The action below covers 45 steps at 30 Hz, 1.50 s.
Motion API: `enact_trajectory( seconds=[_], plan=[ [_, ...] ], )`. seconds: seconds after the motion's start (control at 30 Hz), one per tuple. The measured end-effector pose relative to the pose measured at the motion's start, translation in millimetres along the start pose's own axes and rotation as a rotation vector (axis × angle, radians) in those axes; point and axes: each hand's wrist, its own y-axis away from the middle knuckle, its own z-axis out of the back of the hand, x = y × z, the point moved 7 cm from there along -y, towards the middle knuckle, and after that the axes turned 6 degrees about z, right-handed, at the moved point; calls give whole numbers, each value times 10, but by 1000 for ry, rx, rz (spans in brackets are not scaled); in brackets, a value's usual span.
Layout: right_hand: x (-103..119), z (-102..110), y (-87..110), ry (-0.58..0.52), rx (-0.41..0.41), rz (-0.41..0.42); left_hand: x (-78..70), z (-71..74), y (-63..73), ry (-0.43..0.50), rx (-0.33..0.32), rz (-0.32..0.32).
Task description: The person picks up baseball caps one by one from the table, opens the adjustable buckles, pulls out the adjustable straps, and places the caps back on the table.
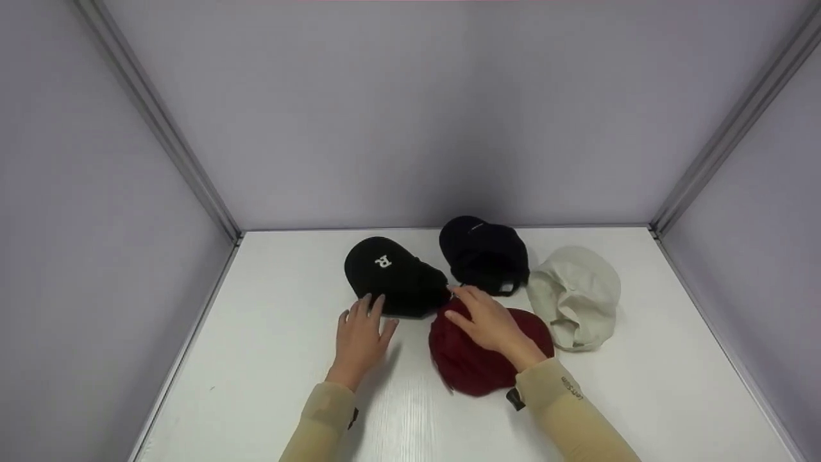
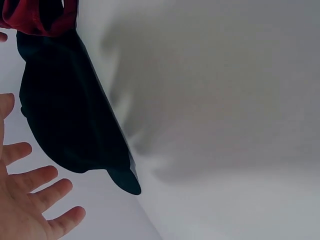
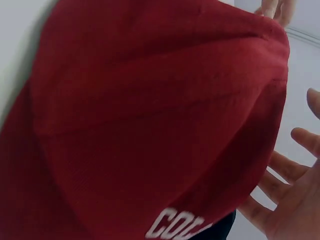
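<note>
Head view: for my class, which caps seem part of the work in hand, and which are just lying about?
In the work, judging by the hands:
- maroon cap, under the right hand
- black "R" cap, by the left hand's fingertips

Lying about:
- dark navy cap, behind
- cream cap, far right

My sleeves (image 1: 571, 398) beige, the right dark-lettered. Red cap (image 1: 474, 362), white letters (image 3: 175, 225); black cap (image 1: 385, 279), white R (image 1: 383, 262); off-white cap (image 1: 584, 289).
</note>
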Motion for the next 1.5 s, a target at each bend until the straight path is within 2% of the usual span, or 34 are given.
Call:
enact_trajectory(
  seconds=[0.3, 0.63, 0.8, 1.03, 1.37, 1.5],
  plan=[
    [79, -65, -142, -8, 36, -5, -71, 2, -206, 20, -20, -32],
    [104, -118, -283, 1, 74, -2, -101, -48, -395, -32, 8, -52],
    [104, -139, -318, 8, 83, -6, -161, -42, -447, -61, -10, -78],
    [87, -151, -330, 1, 83, -5, -196, -84, -507, -108, -11, -83],
    [98, -176, -317, 4, 89, 12, -179, -159, -540, -145, 14, -47],
    [89, -193, -314, -5, 102, 0, -148, -164, -543, -161, -11, -27]
  ],
)
